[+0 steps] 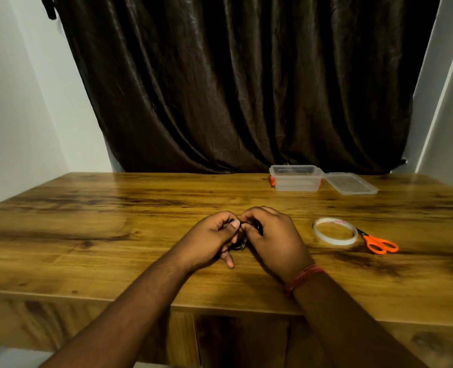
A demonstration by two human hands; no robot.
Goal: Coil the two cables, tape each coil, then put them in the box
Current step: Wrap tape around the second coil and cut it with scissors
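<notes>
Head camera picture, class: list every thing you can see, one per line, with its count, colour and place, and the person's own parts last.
table: one, brown wood, fills the foreground
curtain: one, dark brown, behind the table
box: one, clear with orange clips, far right of centre, open
lid: one, clear, flat beside the box on its right
tape roll: one, white, right of the hands
scissors: one pair, orange handles, right of the tape roll
cable: one, black, mostly hidden between the hands
wrist thread: one, red, right wrist
left hand: holds the cable
right hand: holds the cable
</notes>
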